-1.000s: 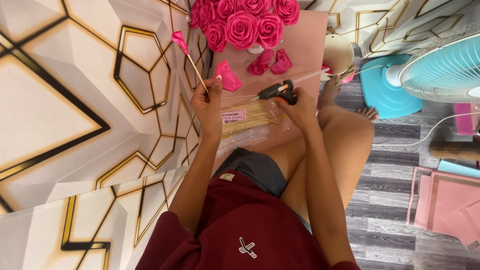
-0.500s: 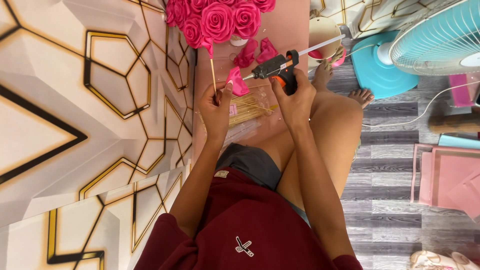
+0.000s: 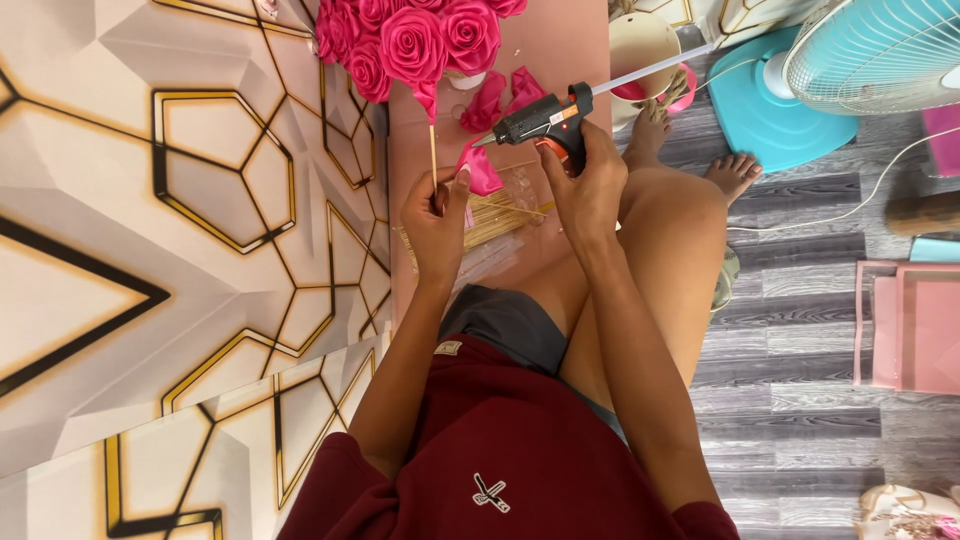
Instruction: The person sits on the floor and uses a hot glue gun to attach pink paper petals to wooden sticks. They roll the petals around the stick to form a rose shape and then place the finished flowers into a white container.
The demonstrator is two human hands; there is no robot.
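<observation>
Head view: the left hand (image 3: 436, 215) pinches a thin wooden stick (image 3: 432, 150) upright, its grip clamped on the lower end, a pink petal (image 3: 428, 100) at the top. The right hand (image 3: 588, 185) is closed around a black glue gun (image 3: 540, 118), whose nozzle points left towards a pink petal piece (image 3: 482, 170) lying just beside the left thumb. Since a second ago the gun has come up off the pink board (image 3: 570, 50) into the hand, and the stick has been drawn closer, so gluing looks about to start.

A bundle of sticks (image 3: 490, 218) lies on the board below the hands, and a pink rose bouquet (image 3: 410, 40) sits at its far end. The person sits on a grey plank floor (image 3: 800, 330), near a turquoise fan (image 3: 870, 50) and beside a white wall panel with gold lines (image 3: 180, 200).
</observation>
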